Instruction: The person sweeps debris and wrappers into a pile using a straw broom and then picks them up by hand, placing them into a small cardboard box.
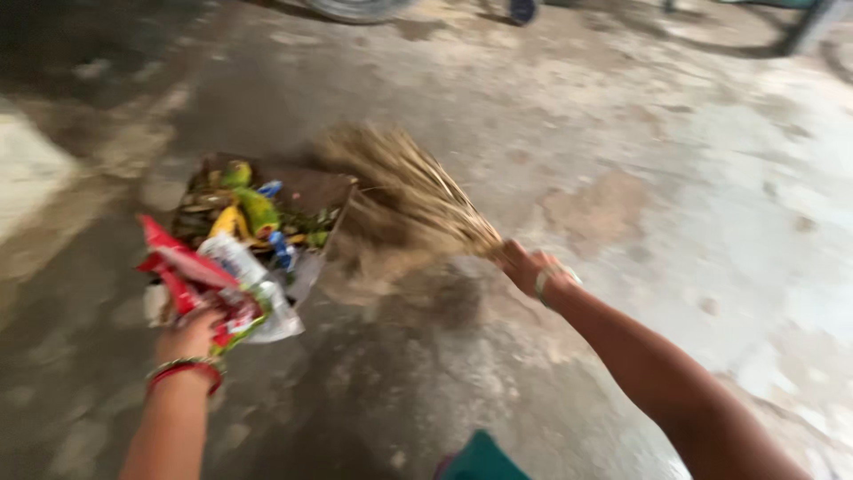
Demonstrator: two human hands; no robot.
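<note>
Head view, looking down at a stained concrete floor [675, 178]. Right hand [524, 265] closed around the bound neck of a straw broom [404, 191], bristles fanned out to the left and blurred, tips down against the edge of a flat piece of cardboard [311, 188] held low at the floor. Left hand [191, 333] clenched on the near end of that cardboard together with a bunch of wrappers [200, 271], red and white, crumpled in the grip; red and gold bangles at the wrist. Already heaped on the cardboard: a pile of litter [253, 213], with yellow, green and blue scraps among dry leaves and dark bits. Judging by that heap, most of the sweepings gathered and loaded. Left over, apparently: a faint smear of dust and fine dirt on the floor just under the bristles, beside the cardboard's right edge. Elsewhere on the floor only stains and patches, nothing plainly loose, though blur hides small things. Cardboard not yet lifted away, load not yet tipped out anywhere visible. At the top edge, part of a wheel [355, 9], well apart from the hands. At the bottom edge, a scrap of teal cloth [480, 458].
</note>
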